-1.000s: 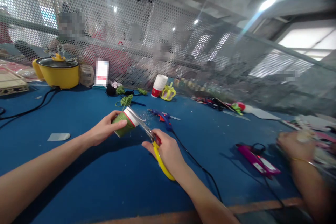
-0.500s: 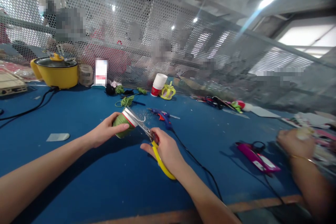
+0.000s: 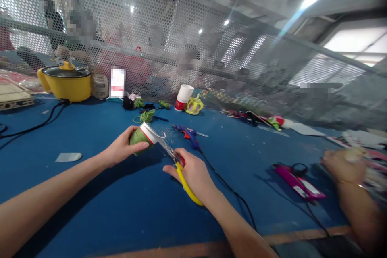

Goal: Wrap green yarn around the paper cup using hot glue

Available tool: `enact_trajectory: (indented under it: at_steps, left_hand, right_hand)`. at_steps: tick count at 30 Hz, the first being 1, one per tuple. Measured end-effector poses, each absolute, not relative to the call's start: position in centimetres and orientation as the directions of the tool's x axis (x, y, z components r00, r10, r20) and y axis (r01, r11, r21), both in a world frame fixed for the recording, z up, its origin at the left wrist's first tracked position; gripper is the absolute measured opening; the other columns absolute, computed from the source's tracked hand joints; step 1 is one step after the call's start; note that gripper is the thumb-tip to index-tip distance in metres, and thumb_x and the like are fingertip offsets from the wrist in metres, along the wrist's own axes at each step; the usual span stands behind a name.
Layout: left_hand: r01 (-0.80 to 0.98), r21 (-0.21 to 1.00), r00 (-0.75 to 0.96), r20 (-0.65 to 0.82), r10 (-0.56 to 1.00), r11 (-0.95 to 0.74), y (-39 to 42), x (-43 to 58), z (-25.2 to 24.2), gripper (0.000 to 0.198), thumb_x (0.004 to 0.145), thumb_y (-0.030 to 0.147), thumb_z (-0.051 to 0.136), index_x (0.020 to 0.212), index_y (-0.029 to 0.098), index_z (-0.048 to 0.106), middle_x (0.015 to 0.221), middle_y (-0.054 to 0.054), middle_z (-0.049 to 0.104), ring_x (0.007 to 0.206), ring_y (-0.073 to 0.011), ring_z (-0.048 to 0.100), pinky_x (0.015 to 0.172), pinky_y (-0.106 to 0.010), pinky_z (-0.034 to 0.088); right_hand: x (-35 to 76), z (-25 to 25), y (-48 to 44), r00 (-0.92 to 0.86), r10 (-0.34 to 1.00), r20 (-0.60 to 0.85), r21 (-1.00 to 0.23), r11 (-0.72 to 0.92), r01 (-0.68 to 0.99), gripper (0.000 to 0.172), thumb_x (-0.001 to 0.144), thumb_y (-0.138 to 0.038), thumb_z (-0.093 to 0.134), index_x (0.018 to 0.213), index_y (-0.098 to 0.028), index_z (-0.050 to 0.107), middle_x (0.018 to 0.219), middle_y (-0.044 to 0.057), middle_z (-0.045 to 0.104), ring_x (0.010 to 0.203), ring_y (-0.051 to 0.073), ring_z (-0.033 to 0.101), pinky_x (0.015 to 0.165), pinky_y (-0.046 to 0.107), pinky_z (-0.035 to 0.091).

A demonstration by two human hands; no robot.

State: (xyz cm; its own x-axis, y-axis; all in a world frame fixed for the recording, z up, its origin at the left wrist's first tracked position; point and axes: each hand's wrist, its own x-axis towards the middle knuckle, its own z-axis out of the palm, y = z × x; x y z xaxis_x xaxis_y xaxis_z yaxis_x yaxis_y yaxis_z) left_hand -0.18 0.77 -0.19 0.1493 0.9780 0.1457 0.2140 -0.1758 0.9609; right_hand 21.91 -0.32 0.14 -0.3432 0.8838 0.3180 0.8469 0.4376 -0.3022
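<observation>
A paper cup (image 3: 140, 140) wrapped in green yarn, with a white and red band at its rim, lies tilted in my left hand (image 3: 125, 147). My fingers and thumb close around its side. In my right hand (image 3: 193, 169) are scissors (image 3: 185, 179) with yellow handles and metal blades. The blades meet the cup's white rim, and a thin white strip (image 3: 163, 134) curls up beside them. How far apart the blades stand is hard to make out. Just beyond lies a blue glue gun (image 3: 190, 135) with its black cord trailing toward me.
Green yarn (image 3: 147, 116), stacked paper cups (image 3: 184, 96) and a yellow crown-shaped piece (image 3: 194, 106) are at the back. A yellow electric pot (image 3: 68, 84) stands left. At right, a magenta device (image 3: 299, 183) lies near another person's hand (image 3: 344, 165). A perforated screen (image 3: 136, 44) borders the table.
The view has shifted slightly. The scissors have moved a little against the rim of the cup, and both hands keep their hold. The other person's hand stays at the right.
</observation>
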Motion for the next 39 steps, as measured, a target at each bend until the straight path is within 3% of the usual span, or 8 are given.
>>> enact_trajectory:
  at_steps: [5,13,18,22,25,30,39]
  left_hand:
    - [0.264,0.940,0.179,0.173,0.968,-0.217,0.6,0.2,-0.6,0.046,0.069,0.042,0.061,0.103,0.016,0.044,0.086,-0.003,0.053,0.075,-0.0171,0.052,0.064,-0.029,0.044]
    - [0.265,0.941,0.159,0.170,0.972,-0.208,0.6,0.3,-0.3,0.048,0.068,0.040,0.062,0.104,0.015,0.043,0.093,-0.006,0.053,0.082,-0.0194,0.053,0.070,-0.031,0.045]
    - [0.007,0.998,0.245,0.054,0.968,-0.057,0.9,-0.5,-0.1,0.057,0.067,0.048,0.062,0.110,0.015,0.043,0.100,-0.009,0.056,0.086,-0.0220,0.056,0.070,-0.032,0.046]
    - [-0.202,0.962,0.405,-0.088,0.910,0.182,0.9,-0.8,-0.2,0.060,0.067,0.052,0.063,0.110,0.015,0.045,0.096,-0.012,0.058,0.072,-0.0200,0.060,0.063,-0.033,0.048]
    - [-0.188,0.966,0.388,-0.093,0.917,0.177,0.7,-0.6,-0.2,0.052,0.068,0.046,0.065,0.107,0.016,0.048,0.087,-0.008,0.058,0.065,-0.0160,0.057,0.056,-0.029,0.047]
    - [-0.098,0.988,0.386,-0.076,0.919,0.123,0.4,-0.2,-0.1,0.052,0.072,0.044,0.062,0.113,0.017,0.046,0.092,-0.008,0.057,0.066,-0.0148,0.057,0.055,-0.026,0.047]
    - [-0.028,0.999,0.326,-0.010,0.945,0.020,0.5,-0.4,-0.2,0.051,0.070,0.043,0.062,0.110,0.015,0.047,0.087,-0.007,0.059,0.069,-0.0169,0.058,0.058,-0.028,0.047]
  right_hand:
    - [21.7,0.0,-0.3,-0.330,0.878,0.346,-0.332,0.443,0.833,0.046,0.061,-0.049,0.067,0.092,-0.018,0.052,0.076,0.004,0.057,0.065,0.016,0.053,0.060,0.026,0.040]
    - [21.5,0.0,-0.6,-0.323,0.878,0.354,-0.363,0.447,0.817,0.036,0.067,-0.048,0.063,0.086,-0.019,0.054,0.069,0.002,0.058,0.059,0.015,0.053,0.054,0.024,0.038]
    - [21.5,0.2,-0.6,-0.319,0.870,0.375,-0.355,0.453,0.817,0.034,0.068,-0.048,0.061,0.084,-0.019,0.055,0.067,0.002,0.060,0.056,0.014,0.053,0.052,0.024,0.037]
    - [21.6,0.3,-0.6,-0.331,0.869,0.369,-0.358,0.461,0.812,0.033,0.068,-0.046,0.063,0.084,-0.018,0.055,0.068,0.002,0.059,0.058,0.014,0.054,0.054,0.024,0.038]
    - [21.7,0.2,-0.4,-0.333,0.882,0.335,-0.372,0.448,0.813,0.039,0.065,-0.048,0.065,0.088,-0.018,0.054,0.074,0.002,0.059,0.064,0.016,0.055,0.059,0.025,0.040]
    - [21.6,0.2,-0.3,-0.316,0.893,0.319,-0.411,0.431,0.803,0.052,0.061,-0.052,0.066,0.096,-0.017,0.052,0.084,0.006,0.059,0.075,0.019,0.056,0.067,0.030,0.042]
    - [21.5,0.4,-0.7,-0.344,0.876,0.338,-0.380,0.461,0.802,0.033,0.069,-0.050,0.060,0.083,-0.020,0.053,0.068,0.001,0.058,0.058,0.014,0.052,0.053,0.024,0.036]
